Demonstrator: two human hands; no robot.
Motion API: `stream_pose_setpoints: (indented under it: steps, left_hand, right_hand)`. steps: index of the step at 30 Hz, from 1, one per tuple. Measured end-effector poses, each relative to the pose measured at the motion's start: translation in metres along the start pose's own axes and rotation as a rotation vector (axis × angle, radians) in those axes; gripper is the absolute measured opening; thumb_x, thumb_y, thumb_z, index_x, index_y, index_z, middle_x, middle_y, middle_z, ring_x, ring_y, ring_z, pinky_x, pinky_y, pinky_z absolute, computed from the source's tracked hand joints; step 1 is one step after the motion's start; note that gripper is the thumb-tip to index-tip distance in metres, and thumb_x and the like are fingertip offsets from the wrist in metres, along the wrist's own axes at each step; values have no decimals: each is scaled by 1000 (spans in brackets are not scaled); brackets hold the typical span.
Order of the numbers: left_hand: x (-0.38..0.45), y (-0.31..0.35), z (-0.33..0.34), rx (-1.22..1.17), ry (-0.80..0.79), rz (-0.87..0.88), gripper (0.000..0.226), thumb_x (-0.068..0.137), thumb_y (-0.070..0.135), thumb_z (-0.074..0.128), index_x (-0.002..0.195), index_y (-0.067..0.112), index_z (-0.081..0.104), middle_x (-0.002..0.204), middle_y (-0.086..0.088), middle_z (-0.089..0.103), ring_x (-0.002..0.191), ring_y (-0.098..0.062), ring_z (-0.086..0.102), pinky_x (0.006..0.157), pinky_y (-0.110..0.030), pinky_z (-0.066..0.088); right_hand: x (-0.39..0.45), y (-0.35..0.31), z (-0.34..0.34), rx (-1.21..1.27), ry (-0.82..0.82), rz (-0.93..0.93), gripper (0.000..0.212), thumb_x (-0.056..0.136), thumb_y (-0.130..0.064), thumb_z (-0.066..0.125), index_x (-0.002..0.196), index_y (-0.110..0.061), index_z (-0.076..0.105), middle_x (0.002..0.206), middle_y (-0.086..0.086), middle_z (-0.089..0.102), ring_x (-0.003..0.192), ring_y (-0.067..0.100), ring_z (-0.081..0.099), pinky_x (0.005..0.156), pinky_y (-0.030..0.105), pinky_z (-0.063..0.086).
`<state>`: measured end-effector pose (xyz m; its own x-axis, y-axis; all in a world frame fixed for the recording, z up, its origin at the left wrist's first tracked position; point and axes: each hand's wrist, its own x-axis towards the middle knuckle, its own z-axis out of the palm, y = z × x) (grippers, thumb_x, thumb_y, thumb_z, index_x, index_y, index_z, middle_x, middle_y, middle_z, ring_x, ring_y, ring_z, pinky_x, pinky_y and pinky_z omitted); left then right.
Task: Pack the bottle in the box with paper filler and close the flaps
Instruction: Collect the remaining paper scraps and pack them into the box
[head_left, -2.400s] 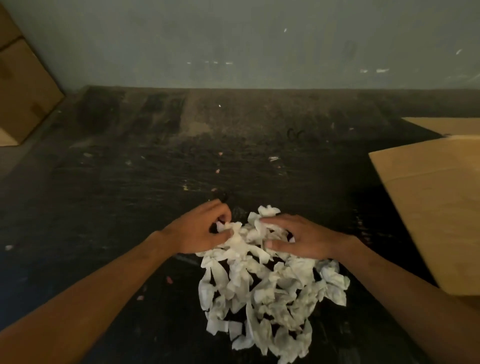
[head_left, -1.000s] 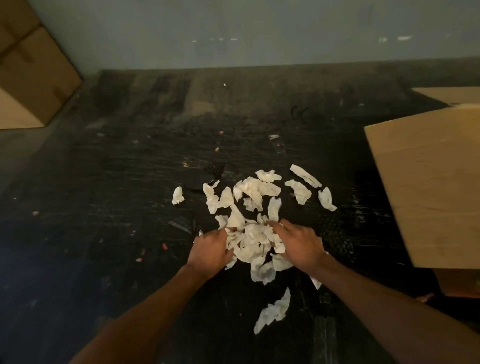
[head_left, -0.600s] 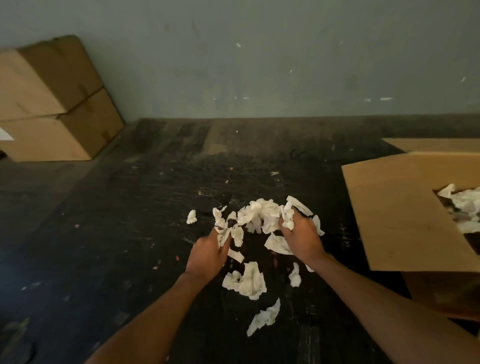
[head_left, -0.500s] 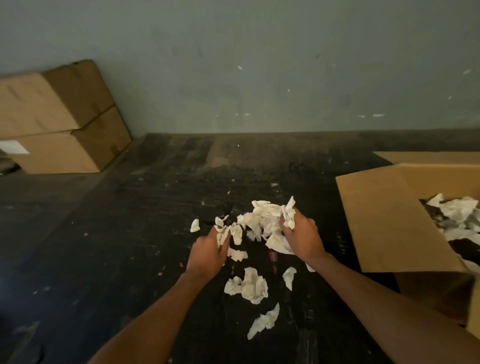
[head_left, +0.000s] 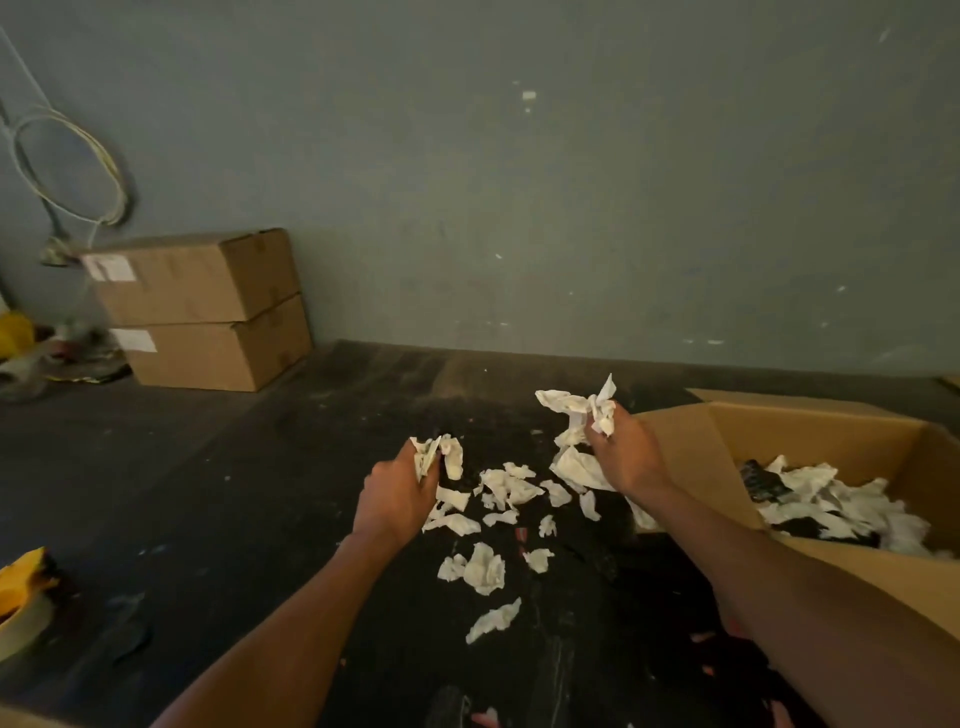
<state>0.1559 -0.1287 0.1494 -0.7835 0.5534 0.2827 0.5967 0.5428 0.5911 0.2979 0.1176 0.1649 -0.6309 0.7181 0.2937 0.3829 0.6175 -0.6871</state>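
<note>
An open cardboard box (head_left: 810, 421) stands at the right with its flaps up, and white paper filler (head_left: 831, 499) lies inside it over something dark. I cannot make out the bottle. My right hand (head_left: 626, 452) is raised beside the box's left flap, closed around a clump of white paper scraps (head_left: 576, 402). My left hand (head_left: 400, 493) is lower and further left, gripping a smaller bunch of scraps (head_left: 439, 454). Several loose paper pieces (head_left: 483, 566) lie scattered on the dark floor between and below my hands.
Two stacked closed cardboard boxes (head_left: 202, 312) sit against the grey wall at the back left, with a coil of cable (head_left: 67, 166) hanging above. A roll of tape and something yellow (head_left: 21, 592) lie at the left edge.
Both hands scooped paper from the floor pile and lifted it. The right hand has risen and moved toward the box; several scraps dropped to the floor. My view tilted up.
</note>
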Motion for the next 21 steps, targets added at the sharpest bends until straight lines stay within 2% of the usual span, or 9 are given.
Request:
stream_pose_setpoints:
  steps: [4, 7, 9, 12, 14, 18, 21]
  left_hand:
    - [-17, 36, 7, -20, -8, 19, 25, 99, 33, 52, 117, 17, 56, 87, 0, 65, 69, -13, 67, 65, -33, 61]
    - [-19, 66, 19, -34, -13, 48, 30, 99, 34, 51, 122, 16, 55, 89, -1, 66, 70, -13, 67, 66, -33, 61]
    - [-17, 92, 29, -51, -14, 70, 29, 99, 33, 50, 123, 16, 54, 88, 0, 65, 69, -13, 67, 66, -32, 61]
    - [-8, 135, 53, -58, -12, 92, 37, 99, 39, 50, 127, 16, 53, 93, -1, 66, 74, -14, 67, 72, -38, 61]
    - [5, 168, 76, -56, 0, 128, 41, 97, 46, 48, 127, 18, 54, 95, -1, 67, 79, -15, 67, 75, -40, 61]
    - [29, 249, 136, -80, -9, 171, 27, 97, 46, 49, 111, 24, 57, 96, -4, 66, 85, -18, 65, 80, -44, 58]
    - [43, 307, 191, -75, -26, 179, 28, 99, 42, 49, 114, 20, 57, 101, -8, 65, 90, -22, 64, 83, -46, 56]
  right_hand:
    - [-13, 17, -54, -13, 39, 12, 30, 100, -27, 52, 125, -11, 59, 108, 12, 69, 93, 27, 64, 75, 32, 45]
    - [-14, 39, -93, -26, 70, 12, 30, 99, -26, 54, 121, -8, 61, 110, 15, 70, 102, 35, 65, 77, 30, 41]
    - [-14, 57, -121, -69, 102, 17, 31, 99, -27, 54, 121, -7, 61, 111, 16, 70, 102, 37, 65, 76, 30, 42]
    - [-7, 89, -164, -130, 119, 25, 31, 99, -32, 51, 117, -9, 62, 107, 16, 71, 95, 34, 65, 74, 32, 43]
    - [0, 112, -193, -162, 110, 39, 29, 101, -33, 49, 111, -9, 62, 103, 14, 71, 88, 31, 64, 72, 31, 42]
    - [20, 169, -244, -256, 75, 63, 24, 102, -32, 45, 103, -12, 59, 105, 13, 70, 80, 23, 60, 73, 31, 39]
    - [37, 218, -272, -295, 29, 110, 31, 102, -33, 45, 117, -10, 60, 111, 13, 68, 96, 29, 63, 75, 29, 37]
